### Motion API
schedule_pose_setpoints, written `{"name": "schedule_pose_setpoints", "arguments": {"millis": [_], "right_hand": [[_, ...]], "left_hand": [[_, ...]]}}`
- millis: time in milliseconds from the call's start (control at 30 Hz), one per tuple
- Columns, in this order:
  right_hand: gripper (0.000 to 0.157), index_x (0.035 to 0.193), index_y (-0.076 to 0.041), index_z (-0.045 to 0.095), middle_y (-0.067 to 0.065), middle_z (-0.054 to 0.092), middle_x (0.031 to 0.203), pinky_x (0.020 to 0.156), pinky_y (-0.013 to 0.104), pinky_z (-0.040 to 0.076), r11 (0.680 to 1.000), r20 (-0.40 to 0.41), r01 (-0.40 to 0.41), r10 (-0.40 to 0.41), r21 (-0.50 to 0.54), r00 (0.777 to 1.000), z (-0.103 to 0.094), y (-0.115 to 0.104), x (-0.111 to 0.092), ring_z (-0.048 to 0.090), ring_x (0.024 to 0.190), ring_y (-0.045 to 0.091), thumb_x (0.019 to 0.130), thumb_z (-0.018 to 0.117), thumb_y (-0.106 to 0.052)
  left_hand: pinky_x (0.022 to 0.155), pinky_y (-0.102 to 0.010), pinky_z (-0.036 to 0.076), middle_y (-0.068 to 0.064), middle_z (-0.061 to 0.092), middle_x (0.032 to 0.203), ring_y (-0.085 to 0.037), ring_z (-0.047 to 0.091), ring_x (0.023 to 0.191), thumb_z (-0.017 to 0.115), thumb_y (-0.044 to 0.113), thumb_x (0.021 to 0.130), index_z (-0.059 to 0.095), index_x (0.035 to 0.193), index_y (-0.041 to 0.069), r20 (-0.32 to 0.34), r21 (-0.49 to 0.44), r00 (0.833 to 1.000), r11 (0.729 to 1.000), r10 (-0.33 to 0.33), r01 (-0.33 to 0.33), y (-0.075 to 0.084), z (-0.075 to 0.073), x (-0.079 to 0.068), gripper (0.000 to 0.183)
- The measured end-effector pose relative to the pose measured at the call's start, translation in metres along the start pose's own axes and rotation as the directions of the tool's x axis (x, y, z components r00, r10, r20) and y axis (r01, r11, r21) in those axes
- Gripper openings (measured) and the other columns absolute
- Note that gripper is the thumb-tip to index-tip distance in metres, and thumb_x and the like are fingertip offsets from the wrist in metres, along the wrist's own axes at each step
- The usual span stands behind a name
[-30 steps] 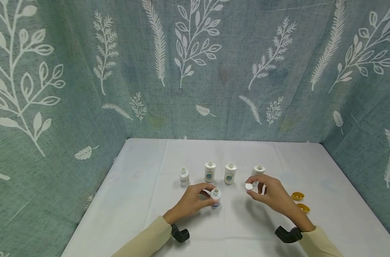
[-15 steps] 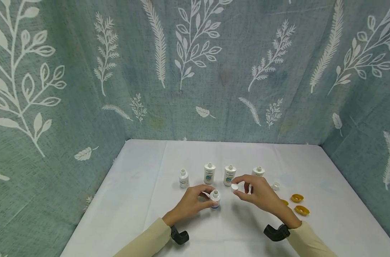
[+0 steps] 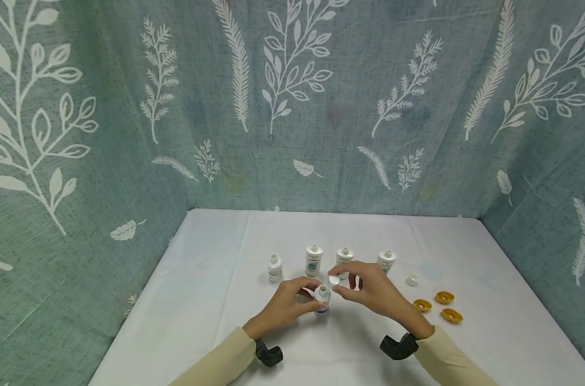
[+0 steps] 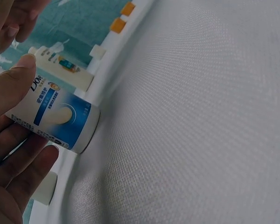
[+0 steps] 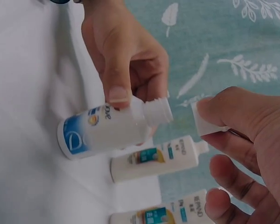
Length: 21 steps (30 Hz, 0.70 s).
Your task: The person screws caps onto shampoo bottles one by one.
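Note:
My left hand [image 3: 289,303] grips a small white bottle [image 5: 116,123] with a blue label, thumb on one side and fingers on the other. The bottle stands upright on the white cloth, its threaded neck uncovered. Between thumb and fingertips, my right hand [image 3: 372,289] pinches a white screw cap [image 5: 206,122]. In the right wrist view the cap is held just off the bottle's mouth, with a small gap between them, its open side turned toward the neck. In the head view the cap [image 3: 334,281] appears slightly right of and above the mouth.
Behind the hands stand a small white bottle [image 3: 275,269] and three taller ones, the left [image 3: 314,261], the middle [image 3: 344,256] partly behind my right hand, and the right [image 3: 386,260]. A loose white cap [image 3: 412,280] and three yellow rings [image 3: 444,297] lie right. Patterned curtains surround the table.
My right hand has moved left with the cap, from well right of the bottle to close beside its mouth. The left hand and bottle have stayed nearly still.

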State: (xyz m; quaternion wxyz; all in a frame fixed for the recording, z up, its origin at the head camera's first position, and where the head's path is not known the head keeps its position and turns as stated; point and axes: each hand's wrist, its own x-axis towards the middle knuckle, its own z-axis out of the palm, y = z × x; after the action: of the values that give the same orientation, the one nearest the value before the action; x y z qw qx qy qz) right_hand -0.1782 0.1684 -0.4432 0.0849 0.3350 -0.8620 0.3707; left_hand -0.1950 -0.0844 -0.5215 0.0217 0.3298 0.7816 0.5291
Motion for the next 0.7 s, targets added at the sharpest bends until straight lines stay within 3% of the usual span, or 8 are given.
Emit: {"name": "schedule_pose_setpoints", "arguments": {"millis": [233, 433, 700], "right_hand": [[0.028, 0.121, -0.021, 0.074, -0.014, 0.068, 0.094, 0.053, 0.022, 0.047, 1.000, 0.026, 0.025, -0.025, 0.005, 0.999, 0.010, -0.002, 0.004, 0.052, 0.066, 0.003, 0.093, 0.080, -0.022], [0.030, 0.122, -0.020, 0.073, -0.013, 0.070, 0.102, 0.052, 0.020, 0.044, 0.998, 0.057, 0.057, -0.057, 0.000, 0.997, 0.017, -0.003, 0.005, 0.054, 0.067, 0.006, 0.093, 0.080, -0.019], [0.032, 0.124, -0.019, 0.073, -0.013, 0.071, 0.104, 0.052, 0.021, 0.043, 0.999, 0.081, 0.033, -0.031, -0.021, 0.996, 0.020, -0.001, 0.007, 0.051, 0.066, 0.002, 0.092, 0.080, -0.017]], "left_hand": [[0.087, -0.034, 0.059, 0.001, 0.071, 0.119, -0.017, 0.070, 0.101, 0.083, 0.023, 0.088, 0.069, 0.122, 0.012, 0.023, 0.012, 1.000, 1.000, -0.004, 0.004, 0.000, -0.002, -0.001, 0.039], [0.088, -0.032, 0.059, 0.001, 0.071, 0.121, -0.016, 0.070, 0.101, 0.083, 0.025, 0.089, 0.068, 0.125, 0.011, 0.029, 0.005, 1.000, 1.000, -0.013, 0.013, 0.000, -0.002, -0.002, 0.042], [0.088, -0.033, 0.059, 0.001, 0.071, 0.122, -0.018, 0.071, 0.099, 0.083, 0.022, 0.088, 0.068, 0.125, 0.012, 0.022, -0.014, 0.999, 1.000, -0.023, 0.023, -0.001, -0.002, -0.003, 0.041]]}}
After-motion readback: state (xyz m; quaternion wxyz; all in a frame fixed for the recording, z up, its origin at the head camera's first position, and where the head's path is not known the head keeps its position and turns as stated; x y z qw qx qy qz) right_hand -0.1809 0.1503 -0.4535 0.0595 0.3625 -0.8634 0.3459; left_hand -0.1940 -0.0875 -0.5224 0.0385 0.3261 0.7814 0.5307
